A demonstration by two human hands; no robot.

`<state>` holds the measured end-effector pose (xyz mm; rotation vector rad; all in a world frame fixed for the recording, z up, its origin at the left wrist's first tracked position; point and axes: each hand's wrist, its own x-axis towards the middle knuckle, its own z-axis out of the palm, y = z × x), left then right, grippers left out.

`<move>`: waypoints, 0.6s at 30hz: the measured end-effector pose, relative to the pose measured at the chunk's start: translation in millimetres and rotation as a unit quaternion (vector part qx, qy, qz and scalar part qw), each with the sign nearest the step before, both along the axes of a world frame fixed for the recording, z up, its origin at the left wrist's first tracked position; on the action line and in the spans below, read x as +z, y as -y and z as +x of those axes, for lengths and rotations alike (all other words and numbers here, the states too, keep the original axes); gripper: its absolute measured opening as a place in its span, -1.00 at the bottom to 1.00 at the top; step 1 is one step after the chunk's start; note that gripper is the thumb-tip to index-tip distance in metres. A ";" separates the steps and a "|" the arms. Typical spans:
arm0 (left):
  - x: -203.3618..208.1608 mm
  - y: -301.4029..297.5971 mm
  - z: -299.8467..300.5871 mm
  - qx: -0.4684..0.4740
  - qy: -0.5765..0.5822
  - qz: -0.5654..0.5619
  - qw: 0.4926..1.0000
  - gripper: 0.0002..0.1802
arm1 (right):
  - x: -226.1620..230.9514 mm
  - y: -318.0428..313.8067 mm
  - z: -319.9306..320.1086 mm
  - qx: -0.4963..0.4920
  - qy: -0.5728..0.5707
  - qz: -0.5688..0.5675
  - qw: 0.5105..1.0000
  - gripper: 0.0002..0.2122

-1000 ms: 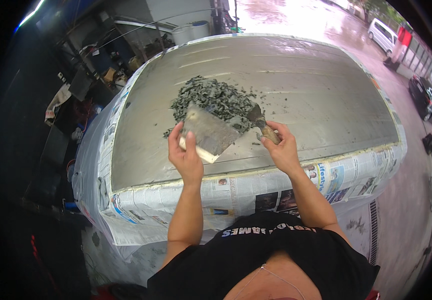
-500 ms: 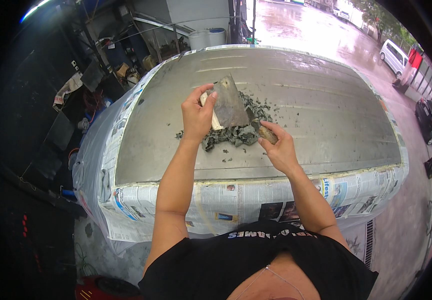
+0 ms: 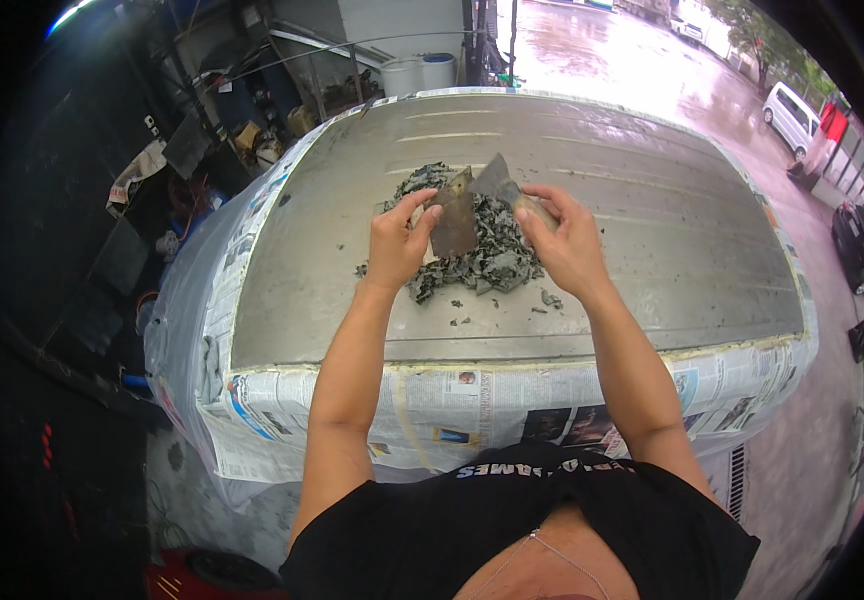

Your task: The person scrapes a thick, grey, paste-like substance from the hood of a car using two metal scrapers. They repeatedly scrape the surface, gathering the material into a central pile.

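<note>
My left hand [image 3: 398, 245] grips a flat grey-brown metal plate [image 3: 455, 226] by its left edge, tilted above the panel. In my right hand [image 3: 572, 240] is a putty knife [image 3: 493, 177], held by its handle, with the blade pointing up and left near the plate's upper corner. Beneath both tools lies a heap of dark grey flakes and crumbs [image 3: 492, 268], partly hidden by the plate. It rests on a broad, dull metal panel [image 3: 672, 260] that looks like a vehicle roof. Small crumbs lie loose in front of the heap.
Newspaper [image 3: 352, 395] taped along the panel's edges surrounds it, and clear plastic sheeting [image 3: 187, 330] drapes down the left side. Dark shelving with clutter and white buckets [image 3: 402, 78] stand beyond at the back left. A white van [image 3: 790, 118] and a dark car [image 3: 860, 245] are at the right.
My right hand with the putty knife has risen away from the heap's front, its blade now pointing up. The plate has turned and lowered slightly, and more of the heap shows.
</note>
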<state>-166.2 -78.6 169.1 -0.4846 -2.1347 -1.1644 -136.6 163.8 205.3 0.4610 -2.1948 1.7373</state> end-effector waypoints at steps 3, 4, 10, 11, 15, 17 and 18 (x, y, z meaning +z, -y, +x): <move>3.3 -5.1 1.7 -0.011 -0.046 0.024 0.999 -0.75 | -0.6 12.7 -12.4 0.038 0.031 -0.062 0.997 -0.68; 2.6 -5.6 -1.2 -0.011 -0.055 0.023 0.998 -0.76 | -15.9 11.1 -22.8 0.045 0.055 -0.074 0.995 -0.68; -9.4 13.3 -11.8 0.031 -0.056 0.080 0.995 -0.74 | -65.7 2.1 -33.8 0.002 0.153 0.015 0.988 -0.67; -7.1 13.1 -9.8 0.037 -0.051 0.074 0.995 -0.74 | -65.6 2.9 -32.1 -0.015 0.128 -0.007 0.992 -0.67; -2.6 7.1 -4.6 0.020 -0.040 0.084 0.995 -0.74 | -29.7 20.6 -25.4 0.024 0.048 -0.076 0.996 -0.62; 5.0 -1.0 -0.4 0.038 -0.054 0.101 0.993 -0.77 | -40.0 20.7 -29.0 0.008 0.020 -0.009 1.000 -0.62; 7.3 -3.6 0.4 0.046 -0.062 0.109 0.991 -0.78 | -53.0 14.7 -29.8 -0.015 0.053 0.055 0.997 -0.62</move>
